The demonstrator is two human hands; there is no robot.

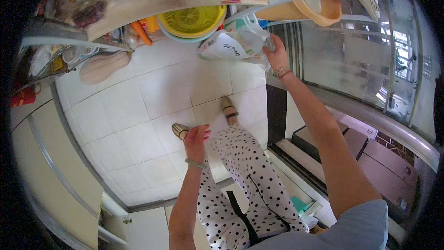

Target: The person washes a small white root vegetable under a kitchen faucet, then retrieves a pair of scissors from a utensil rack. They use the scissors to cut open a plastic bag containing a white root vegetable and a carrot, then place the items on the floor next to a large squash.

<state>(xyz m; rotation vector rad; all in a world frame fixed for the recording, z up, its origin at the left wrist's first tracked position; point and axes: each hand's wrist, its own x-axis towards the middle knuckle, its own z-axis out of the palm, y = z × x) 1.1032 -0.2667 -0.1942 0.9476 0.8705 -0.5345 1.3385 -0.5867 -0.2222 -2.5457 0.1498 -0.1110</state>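
Stretched far forward, my right hand is closed on the edge of a white and green plastic bag with dark lettering. The bag sits beside a yellow colander, under the shelf's edge. In front of my legs, my left hand hangs over the floor, its fingers loosely bent and nothing visible in them. The colander rests in a light blue basin.
A shelf crosses the far side, with a tan squash and a carrot below it. An orange container juts out at the far right. Glass sliding doors stand right; a pale cabinet stands left.
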